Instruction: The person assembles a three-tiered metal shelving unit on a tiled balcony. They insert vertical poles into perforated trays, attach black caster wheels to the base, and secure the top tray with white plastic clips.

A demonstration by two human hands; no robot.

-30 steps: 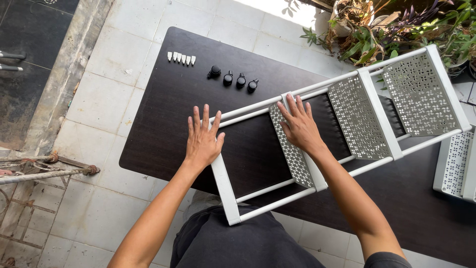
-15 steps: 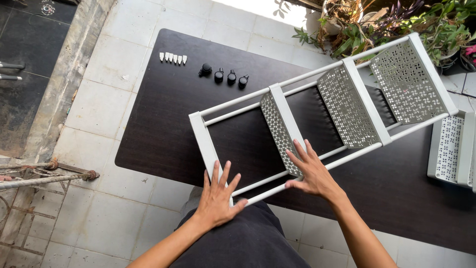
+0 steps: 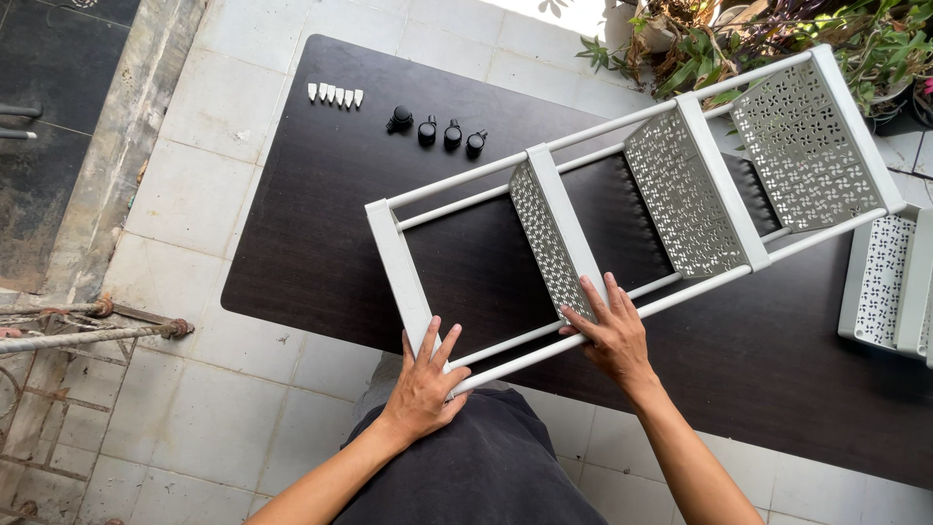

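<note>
Both hands are sliding nearer you vs. prior frame: left hand (image 3: 424,381) lying flat, fingers open, on rack's (image 3: 622,204) near corner, right hand (image 3: 612,334) pressing open-palmed on lower rail, rack lying sideways on dark table (image 3: 321,233); you're best keeping pressure even w/ rails parallel.

Two bare forearms rising from the lower edge of the frame, left hand (image 3: 424,382) flat, fingers spread, lower centre, right hand (image 3: 610,333) palm down, fingers splayed, slightly higher, right of centre
</note>
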